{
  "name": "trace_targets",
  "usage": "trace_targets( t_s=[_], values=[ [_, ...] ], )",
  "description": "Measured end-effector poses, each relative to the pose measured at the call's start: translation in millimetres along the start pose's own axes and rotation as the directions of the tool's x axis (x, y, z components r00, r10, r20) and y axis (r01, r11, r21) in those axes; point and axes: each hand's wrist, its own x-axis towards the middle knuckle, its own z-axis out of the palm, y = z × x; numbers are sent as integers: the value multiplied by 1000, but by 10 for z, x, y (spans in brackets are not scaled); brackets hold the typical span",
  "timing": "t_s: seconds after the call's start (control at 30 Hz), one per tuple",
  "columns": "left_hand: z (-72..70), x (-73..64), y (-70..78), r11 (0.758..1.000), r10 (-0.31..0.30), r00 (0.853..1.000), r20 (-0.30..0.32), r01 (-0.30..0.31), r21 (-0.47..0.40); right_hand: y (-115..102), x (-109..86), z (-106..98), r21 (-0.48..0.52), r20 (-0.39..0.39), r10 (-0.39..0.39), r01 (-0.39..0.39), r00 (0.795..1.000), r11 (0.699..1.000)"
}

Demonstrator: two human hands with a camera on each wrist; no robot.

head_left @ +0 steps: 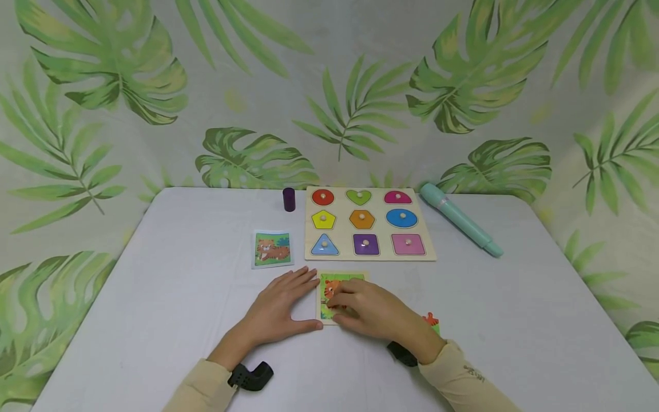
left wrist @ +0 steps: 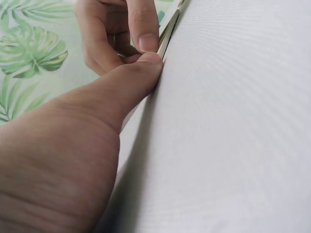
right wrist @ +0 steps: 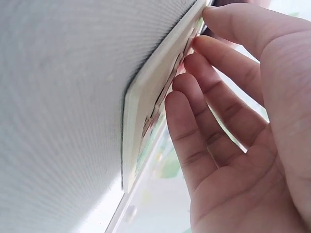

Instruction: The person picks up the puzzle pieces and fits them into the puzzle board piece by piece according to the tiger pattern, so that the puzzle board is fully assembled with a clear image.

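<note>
A small wooden tiger jigsaw puzzle (head_left: 325,313) lies flat on the white table in front of me. My left hand (head_left: 278,303) is spread along its left side, fingertips by the upper left corner and thumb by the lower left one. Over the puzzle's middle and right, my right hand (head_left: 368,306) rests its fingertips on the picture. In the right wrist view the fingers are only gently bent, touching the raised pieces (right wrist: 167,87) in the wooden frame (right wrist: 138,102). Part of the picture is hidden under this hand.
Behind the puzzle lies a shape peg board (head_left: 370,232). A tiger picture card (head_left: 273,249) and a dark purple cylinder (head_left: 289,199) are left of it. A teal wand-like object (head_left: 460,220) lies at right. An orange-and-green piece (head_left: 431,321) peeks out beside my right forearm.
</note>
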Motion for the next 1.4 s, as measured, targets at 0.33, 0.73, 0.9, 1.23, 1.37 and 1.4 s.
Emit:
trace_targets(
  t_s=[0.33,0.73,0.9,1.23,1.37,1.4],
  values=[
    [-10,-3,5,1000,-8,1000,11,8,1,28,-24,-66,38,-31,12,-10,999,999],
    [-4,-1,8,1000,-12,1000,14,12,5,67,-139,-188,65,-55,71,-68,996,996],
    [-8,-3,9,1000,-10,1000,12,10,6,93,-185,-209,69,-59,97,-93,994,993],
    [-1,4,0,1000,-6,1000,13,6,7,166,-327,-267,101,-88,100,-91,991,991],
    [-2,7,-6,1000,-5,1000,14,5,9,199,-393,-305,105,-91,121,-111,989,988],
    [-3,7,-7,1000,-5,1000,15,5,10,209,-410,-313,99,-93,125,-116,988,988]
  ],
)
